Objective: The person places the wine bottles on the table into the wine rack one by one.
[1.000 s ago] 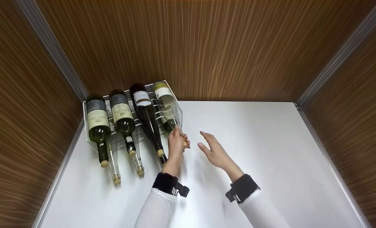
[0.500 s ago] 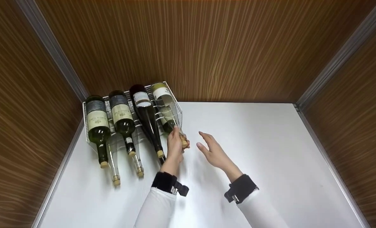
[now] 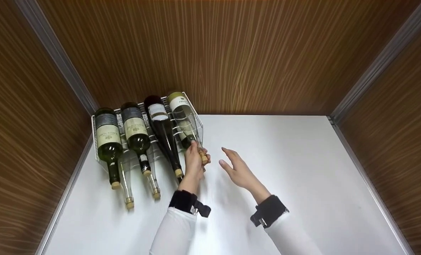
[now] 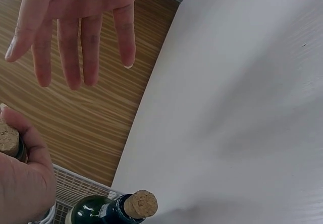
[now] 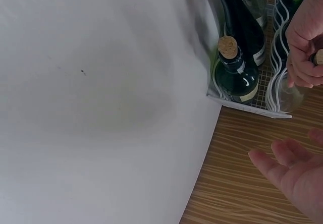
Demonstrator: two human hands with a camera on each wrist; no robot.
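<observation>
A white wire rack (image 5: 252, 109) holds corked wine bottles lying in two levels. My left hand (image 3: 192, 162) grips the neck of the clear-glass bottle (image 3: 180, 110) in the upper right slot, its cork (image 4: 9, 139) showing past the fingers. Beneath that bottle lies a green bottle (image 5: 236, 77) in the lower level. To the right, apart from the rack, my right hand (image 3: 239, 170) hovers with fingers extended and thumb spread, holding nothing. Left of the gripped bottle, a dark slim bottle (image 3: 163, 132) lies in the top row.
Two green bottles with cream labels, one at the left end (image 3: 107, 136) and one beside it (image 3: 136, 128), fill the other upper slots. Clear bottle necks (image 3: 127, 187) stick out below. The white table (image 3: 288, 152) meets wood-grain walls (image 3: 253, 56) at the back and sides.
The clear bottle's base and my left hand have shifted slightly left, the hand still gripping the neck. My right hand has barely moved.
</observation>
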